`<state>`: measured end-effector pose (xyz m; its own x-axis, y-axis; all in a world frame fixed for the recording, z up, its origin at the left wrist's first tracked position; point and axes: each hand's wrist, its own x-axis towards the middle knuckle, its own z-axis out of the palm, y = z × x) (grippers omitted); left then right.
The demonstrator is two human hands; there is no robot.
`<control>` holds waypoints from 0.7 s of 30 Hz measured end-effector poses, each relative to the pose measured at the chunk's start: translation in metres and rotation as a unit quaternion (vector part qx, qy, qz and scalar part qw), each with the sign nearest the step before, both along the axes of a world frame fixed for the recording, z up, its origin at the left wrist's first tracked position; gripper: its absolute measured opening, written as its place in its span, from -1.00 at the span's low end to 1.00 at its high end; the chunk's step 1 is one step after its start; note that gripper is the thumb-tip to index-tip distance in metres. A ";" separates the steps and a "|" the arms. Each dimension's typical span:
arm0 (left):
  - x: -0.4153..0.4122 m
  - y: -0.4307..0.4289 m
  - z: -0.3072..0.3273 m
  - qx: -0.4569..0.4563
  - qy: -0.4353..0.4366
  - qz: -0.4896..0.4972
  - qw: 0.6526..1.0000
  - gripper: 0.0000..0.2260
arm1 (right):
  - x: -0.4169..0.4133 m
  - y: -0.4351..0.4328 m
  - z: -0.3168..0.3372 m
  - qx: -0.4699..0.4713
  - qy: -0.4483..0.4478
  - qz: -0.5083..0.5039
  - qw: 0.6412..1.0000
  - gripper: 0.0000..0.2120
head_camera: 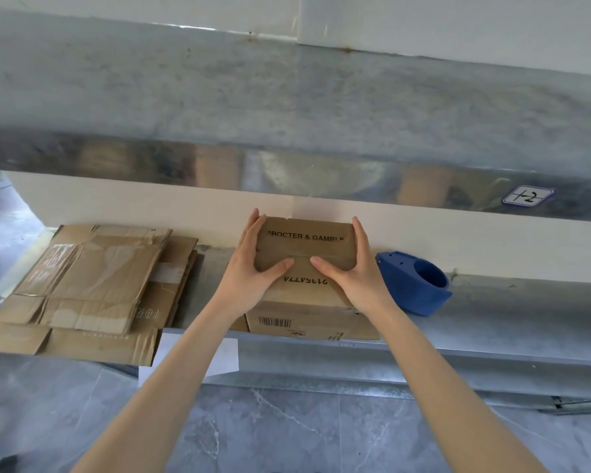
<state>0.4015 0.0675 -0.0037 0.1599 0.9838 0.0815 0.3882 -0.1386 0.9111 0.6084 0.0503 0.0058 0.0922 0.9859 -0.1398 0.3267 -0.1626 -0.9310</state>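
Brown printed cardboard box lies crosswise between both hands; left hand and right hand press flat, equally near.

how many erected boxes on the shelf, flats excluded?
1: the box at centre, pressed by left hand and right hand, between flattened cardboard stack and blue tape dispenser. The shelf is cropped; more possible.
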 end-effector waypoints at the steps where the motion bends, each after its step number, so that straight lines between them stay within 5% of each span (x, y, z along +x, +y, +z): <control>1: 0.000 0.000 0.000 -0.003 -0.008 -0.002 1.000 -0.24 | 0.000 0.000 -0.001 -0.001 0.003 0.002 1.000 0.09; 21: 0.003 0.004 -0.004 -0.018 -0.104 0.008 0.994 -0.30 | 0.002 0.004 -0.005 0.009 0.029 -0.008 1.000 0.03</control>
<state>0.4050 0.0711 -0.0082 0.1276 0.9889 0.0763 0.1921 -0.1002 0.9762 0.6102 0.0544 0.0010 0.1006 0.9866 -0.1284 0.2691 -0.1512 -0.9512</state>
